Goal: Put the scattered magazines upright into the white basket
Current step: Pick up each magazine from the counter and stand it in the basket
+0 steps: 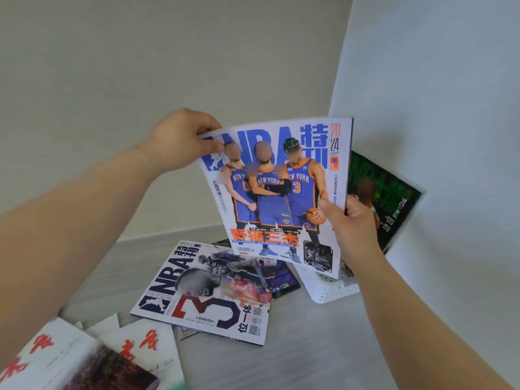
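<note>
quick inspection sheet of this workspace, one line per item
surface: grey floor
job's things: blue-cover magazine held upright over white basket; green magazine stands behind it against the wall; white-cover magazine and red-lettered magazines lie flat on the floor
clutter: nothing seen
grippers: left hand pinches the held magazine's top corner; right hand grips its right edge
cables: nothing seen
surroundings: plain walls meeting in a corner

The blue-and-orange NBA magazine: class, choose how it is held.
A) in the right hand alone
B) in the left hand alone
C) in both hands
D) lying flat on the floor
C: the left hand pinches the magazine's top left corner, the right hand grips its right edge.
</note>
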Motion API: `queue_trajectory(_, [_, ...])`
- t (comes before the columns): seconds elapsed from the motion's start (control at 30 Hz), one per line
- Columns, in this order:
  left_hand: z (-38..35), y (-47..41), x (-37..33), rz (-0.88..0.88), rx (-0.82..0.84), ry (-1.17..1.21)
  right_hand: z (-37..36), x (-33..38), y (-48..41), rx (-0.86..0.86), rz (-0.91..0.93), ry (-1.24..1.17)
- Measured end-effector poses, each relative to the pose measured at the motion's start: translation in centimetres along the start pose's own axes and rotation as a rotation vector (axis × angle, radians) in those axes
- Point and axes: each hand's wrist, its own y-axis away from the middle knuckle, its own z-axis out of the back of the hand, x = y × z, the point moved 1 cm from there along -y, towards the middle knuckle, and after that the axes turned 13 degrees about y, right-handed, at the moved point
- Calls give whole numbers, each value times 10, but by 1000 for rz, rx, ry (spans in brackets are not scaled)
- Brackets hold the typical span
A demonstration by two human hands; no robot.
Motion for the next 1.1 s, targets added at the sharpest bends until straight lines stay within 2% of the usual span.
queue_trajectory(0.13, [-36, -31, -29, -98, -63, -60, 26, -14, -16, -107, -40, -50])
queue_trajectory(0.33, [-100, -66, -47, -136, -94, -76, 52, -50, -26, -146, -100, -62])
queue_trajectory(0.53, [-159, -86, -43, -119, -13, -109, 63, -98, -30, -150, -183, 13])
queue_trajectory(0.73, [-202, -96, -27, -50, 118, -147, 60, -131, -23, -52, -252, 180])
queue_trajectory(0.93, [-228, -107, -11, 67, 46, 130, 54, -135, -28, -87, -191, 379])
queue_trajectory(1.03, [-241, -103, -4, 106, 18, 350, 55, -138, -28, -165, -172, 428])
queue_trajectory(1.1, [-252, -92, -3, 214, 34, 540, 55, -141, -29, -194, -185, 464])
